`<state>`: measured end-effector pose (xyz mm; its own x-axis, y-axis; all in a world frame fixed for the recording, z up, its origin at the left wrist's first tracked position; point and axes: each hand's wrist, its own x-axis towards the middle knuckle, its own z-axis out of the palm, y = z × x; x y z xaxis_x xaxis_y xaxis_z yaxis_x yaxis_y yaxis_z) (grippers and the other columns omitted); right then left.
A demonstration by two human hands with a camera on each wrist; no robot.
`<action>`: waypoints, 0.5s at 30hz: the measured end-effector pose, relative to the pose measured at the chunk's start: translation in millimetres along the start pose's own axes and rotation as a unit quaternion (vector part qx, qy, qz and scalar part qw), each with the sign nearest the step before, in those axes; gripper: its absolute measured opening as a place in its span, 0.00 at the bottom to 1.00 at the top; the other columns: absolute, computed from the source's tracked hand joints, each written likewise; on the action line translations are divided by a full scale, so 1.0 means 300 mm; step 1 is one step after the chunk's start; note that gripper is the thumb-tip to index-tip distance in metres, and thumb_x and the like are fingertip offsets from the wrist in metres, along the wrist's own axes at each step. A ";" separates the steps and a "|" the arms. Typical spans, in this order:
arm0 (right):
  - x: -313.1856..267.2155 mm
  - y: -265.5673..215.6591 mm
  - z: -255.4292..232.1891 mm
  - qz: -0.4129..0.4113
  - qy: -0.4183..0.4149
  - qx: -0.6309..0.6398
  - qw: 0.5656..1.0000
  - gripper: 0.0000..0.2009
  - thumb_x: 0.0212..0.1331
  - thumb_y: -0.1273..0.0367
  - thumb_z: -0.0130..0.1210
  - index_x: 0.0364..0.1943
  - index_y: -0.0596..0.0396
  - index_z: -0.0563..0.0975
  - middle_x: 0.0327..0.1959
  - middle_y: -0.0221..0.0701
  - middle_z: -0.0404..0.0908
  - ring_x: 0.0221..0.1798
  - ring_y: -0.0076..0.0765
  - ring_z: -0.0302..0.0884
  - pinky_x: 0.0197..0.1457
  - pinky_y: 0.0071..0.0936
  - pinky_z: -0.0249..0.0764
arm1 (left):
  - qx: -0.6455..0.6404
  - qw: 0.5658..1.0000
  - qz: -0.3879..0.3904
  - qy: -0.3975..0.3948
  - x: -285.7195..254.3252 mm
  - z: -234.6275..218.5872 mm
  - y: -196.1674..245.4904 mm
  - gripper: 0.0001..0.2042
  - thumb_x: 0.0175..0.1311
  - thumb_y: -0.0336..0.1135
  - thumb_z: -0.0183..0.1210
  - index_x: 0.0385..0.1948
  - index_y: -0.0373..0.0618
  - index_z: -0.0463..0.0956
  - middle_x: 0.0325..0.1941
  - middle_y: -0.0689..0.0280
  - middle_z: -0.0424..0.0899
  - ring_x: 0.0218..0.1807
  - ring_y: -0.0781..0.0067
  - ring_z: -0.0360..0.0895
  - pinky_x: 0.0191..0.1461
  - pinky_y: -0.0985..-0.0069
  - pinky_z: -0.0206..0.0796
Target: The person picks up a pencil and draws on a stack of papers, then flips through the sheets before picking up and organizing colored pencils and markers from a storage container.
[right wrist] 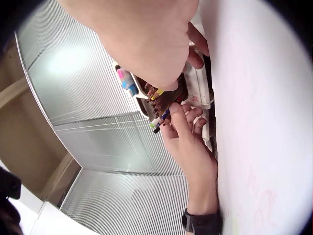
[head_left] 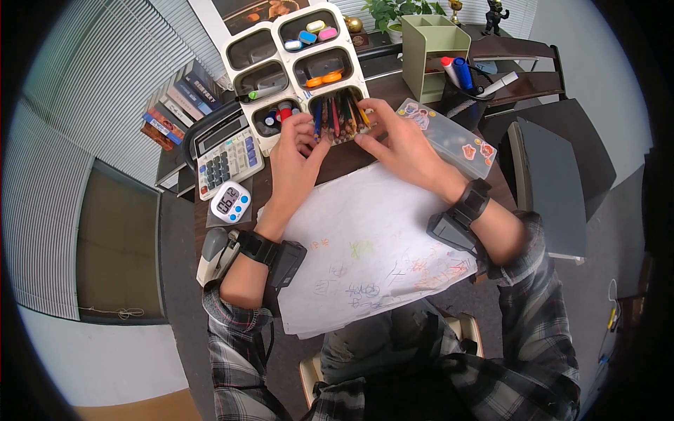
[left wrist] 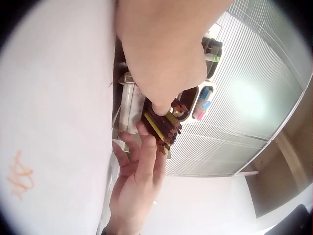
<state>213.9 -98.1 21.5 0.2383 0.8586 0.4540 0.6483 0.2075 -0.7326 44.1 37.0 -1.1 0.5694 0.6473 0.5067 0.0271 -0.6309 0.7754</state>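
A bundle of colored pencils [head_left: 337,121] stands in the near right compartment of a white desk organizer [head_left: 286,56], tips pointing up and away. My left hand [head_left: 293,163] holds the bundle's left side, thumb at its near end and fingers curled beside the blue pencils. From the right, my right hand [head_left: 413,146] grips the same bundle, its index finger along the yellow pencil and its thumb low in front. In the left wrist view, the pencils [left wrist: 159,123] fan out between both hands. The right wrist view shows my left hand [right wrist: 188,152] with its fingertips at the blue pencils.
Erasers [head_left: 307,37], an orange item [head_left: 324,78] and markers [head_left: 283,110] fill other compartments. A calculator [head_left: 228,163] and timer [head_left: 230,202] stand left, a stickered clear box [head_left: 453,137] right. Scribbled paper [head_left: 365,238] covers the near desk. A pen holder [head_left: 463,95] stands behind.
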 end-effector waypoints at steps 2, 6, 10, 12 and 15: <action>0.001 0.013 0.006 -0.003 0.011 0.000 1.000 0.24 0.63 0.70 0.60 0.59 0.65 0.65 0.40 0.49 0.83 0.35 0.47 0.84 0.42 0.38 0.78 | 0.006 1.000 -0.011 0.010 0.000 0.001 -0.001 0.15 0.63 0.23 0.62 0.51 0.37 0.71 0.41 0.65 0.82 0.37 0.85 0.76 0.38 0.85 0.67; 0.004 0.039 0.016 -0.003 0.041 -0.020 0.999 0.23 0.63 0.67 0.61 0.57 0.64 0.67 0.37 0.46 0.84 0.35 0.48 0.83 0.40 0.39 0.77 | 0.065 0.998 -0.016 -0.011 -0.003 -0.002 -0.011 0.09 0.62 0.27 0.65 0.39 0.36 0.75 0.28 0.70 0.80 0.29 0.87 0.73 0.32 0.85 0.65; 0.001 0.031 0.014 0.037 0.057 -0.031 0.997 0.20 0.63 0.64 0.62 0.50 0.65 0.72 0.34 0.45 0.84 0.33 0.48 0.83 0.39 0.39 0.77 | 0.094 0.995 -0.011 -0.018 -0.007 -0.004 0.014 0.08 0.62 0.30 0.66 0.30 0.36 0.77 0.21 0.72 0.78 0.25 0.87 0.70 0.29 0.84 0.64; 0.002 0.022 0.004 0.064 0.019 -0.059 0.996 0.16 0.64 0.62 0.61 0.40 0.65 0.77 0.29 0.45 0.84 0.32 0.49 0.83 0.38 0.40 0.77 | 0.086 0.996 -0.011 -0.030 -0.008 -0.005 0.027 0.10 0.63 0.33 0.65 0.29 0.35 0.79 0.21 0.70 0.79 0.24 0.87 0.70 0.28 0.82 0.62; 0.004 -0.001 -0.001 0.061 0.008 -0.065 0.996 0.15 0.65 0.62 0.59 0.35 0.66 0.79 0.29 0.47 0.83 0.31 0.51 0.82 0.37 0.39 0.76 | 0.066 0.997 0.000 -0.032 -0.011 -0.001 0.010 0.10 0.63 0.35 0.65 0.32 0.35 0.82 0.20 0.69 0.79 0.23 0.87 0.69 0.27 0.80 0.61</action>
<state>214.2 -97.3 22.3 0.3312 0.8663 0.3739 0.7023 0.0382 -0.7108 42.0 33.1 -0.3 0.6199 0.6219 0.4786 0.1330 -0.6843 0.7170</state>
